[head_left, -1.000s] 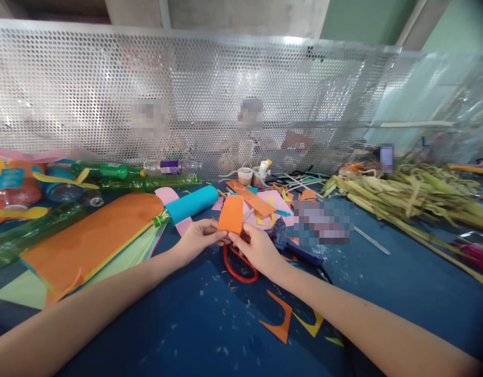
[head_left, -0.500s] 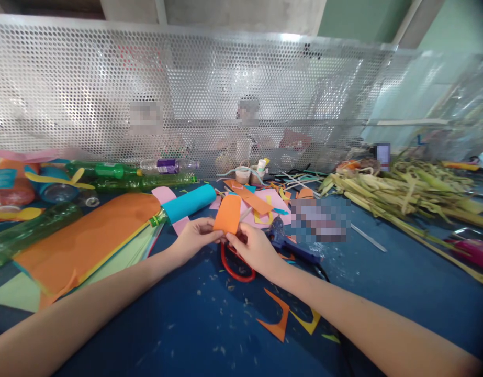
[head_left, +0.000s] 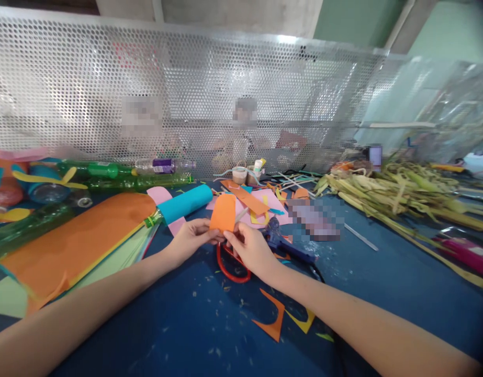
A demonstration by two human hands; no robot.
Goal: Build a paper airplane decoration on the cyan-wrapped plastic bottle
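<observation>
An orange paper piece (head_left: 223,212) with a rounded top is pinched at its lower edge between my left hand (head_left: 194,238) and my right hand (head_left: 251,248). Both thumbs lie on its near face. Beneath the hands rest scissors with red handles (head_left: 230,276); a blade tip shows beside the paper, and my right hand partly covers them. To the left lies a green bottle wrapped in blue paper (head_left: 186,204), on a pink paper piece (head_left: 159,196). A dark blue glue gun (head_left: 288,245) lies right of my right hand.
Orange sheets (head_left: 76,241) and green bottles (head_left: 103,168) lie left. Paper scraps (head_left: 271,314) are near the front. A blurred phone-like object (head_left: 315,220) and dried husks (head_left: 402,193) are right. A perforated metal screen (head_left: 202,94) stands behind, with people beyond.
The whole view has shifted slightly, so things appear a little further left. Both hands keep their hold on the orange paper, and more of the scissors' blade shows.
</observation>
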